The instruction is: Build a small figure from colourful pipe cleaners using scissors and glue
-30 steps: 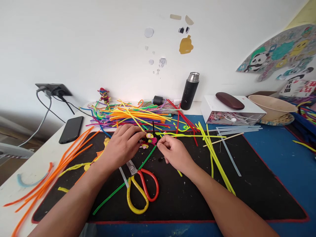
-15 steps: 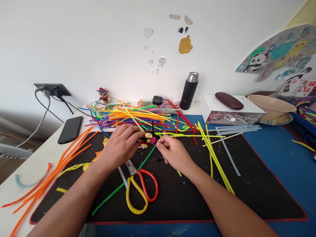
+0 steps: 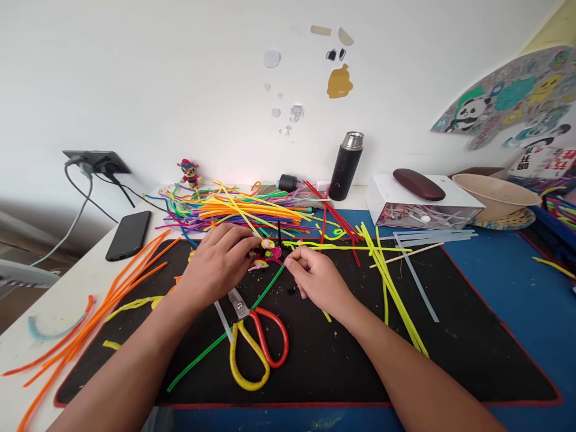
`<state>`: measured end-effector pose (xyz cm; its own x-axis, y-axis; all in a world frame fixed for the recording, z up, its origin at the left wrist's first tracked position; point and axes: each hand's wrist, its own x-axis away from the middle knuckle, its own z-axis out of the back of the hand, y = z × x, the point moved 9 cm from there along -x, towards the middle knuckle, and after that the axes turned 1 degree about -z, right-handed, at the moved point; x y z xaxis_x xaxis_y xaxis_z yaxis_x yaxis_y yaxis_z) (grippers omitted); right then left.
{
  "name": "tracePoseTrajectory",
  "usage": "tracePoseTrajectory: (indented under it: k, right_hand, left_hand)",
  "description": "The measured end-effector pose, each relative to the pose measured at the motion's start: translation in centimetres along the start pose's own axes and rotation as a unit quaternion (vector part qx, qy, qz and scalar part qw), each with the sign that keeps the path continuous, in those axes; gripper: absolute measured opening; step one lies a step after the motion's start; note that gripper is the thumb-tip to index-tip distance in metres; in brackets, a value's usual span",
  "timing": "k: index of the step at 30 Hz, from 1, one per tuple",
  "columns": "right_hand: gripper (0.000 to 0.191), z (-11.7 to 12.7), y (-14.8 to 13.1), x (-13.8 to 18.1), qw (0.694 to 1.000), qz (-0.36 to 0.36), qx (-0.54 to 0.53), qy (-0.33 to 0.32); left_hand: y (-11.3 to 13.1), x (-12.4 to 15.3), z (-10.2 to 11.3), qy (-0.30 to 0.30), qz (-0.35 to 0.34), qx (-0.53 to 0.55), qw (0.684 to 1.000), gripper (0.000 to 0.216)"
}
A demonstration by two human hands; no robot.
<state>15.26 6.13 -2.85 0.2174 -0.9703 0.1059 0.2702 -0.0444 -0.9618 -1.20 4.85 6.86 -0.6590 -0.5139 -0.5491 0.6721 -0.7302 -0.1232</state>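
My left hand (image 3: 220, 255) is closed around a small pipe-cleaner figure (image 3: 270, 253) with pink, yellow and black parts; the fingers hide much of it. My right hand (image 3: 315, 273) pinches the end of a thin pink pipe cleaner (image 3: 275, 260) that comes from the figure. A green pipe cleaner (image 3: 198, 360) runs diagonally across the mat up to the right fingertips; whether they touch it I cannot tell. Below the hands lie scissors (image 3: 249, 366) with one yellow and one red handle, blades partly under my left hand.
Orange pipe cleaners (image 3: 101, 309) lie at left, yellow ones (image 3: 396, 294) at right, and a mixed heap (image 3: 252, 210) at the back. A phone (image 3: 129, 236), a black flask (image 3: 346, 167), a white box (image 3: 382, 195) and a bowl (image 3: 490, 192) stand around the black mat (image 3: 342, 372).
My left hand has shifted slightly to the left and turned a little, showing more of the pink strand. My right hand stays nearly in place.
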Motion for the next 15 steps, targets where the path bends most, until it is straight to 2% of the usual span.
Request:
tracePoseTrajectory:
  k: [15]
  right_hand:
    - [0.02, -0.41, -0.16, 0.09, 0.999, -0.02, -0.036, -0.026]
  left_hand:
    - [0.17, -0.13, -0.12, -0.006, 0.005, 0.007, 1.0, 0.027]
